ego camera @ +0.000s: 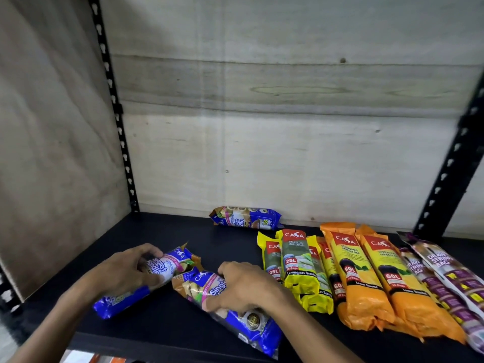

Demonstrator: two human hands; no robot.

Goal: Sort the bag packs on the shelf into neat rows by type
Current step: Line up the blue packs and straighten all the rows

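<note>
On the black shelf point(162, 231) lie packs of bags. My left hand point(123, 273) grips a blue singlet-handle pack point(117, 301) lying at a slant at the front left. My right hand point(243, 286) clasps a second blue pack point(251, 328) beside it, also slanted. A third blue pack point(246, 218) lies crosswise at the back wall. To the right run rows of yellow 25L packs point(298, 268), orange 60L packs point(366, 281) and purple drawstring packs point(450, 279).
A plywood wall point(288, 127) closes the back and a board point(52, 153) the left side. Black slotted uprights point(115, 113) stand at the back left and at the right point(450, 163). The shelf's front edge point(157, 347) runs just below the packs.
</note>
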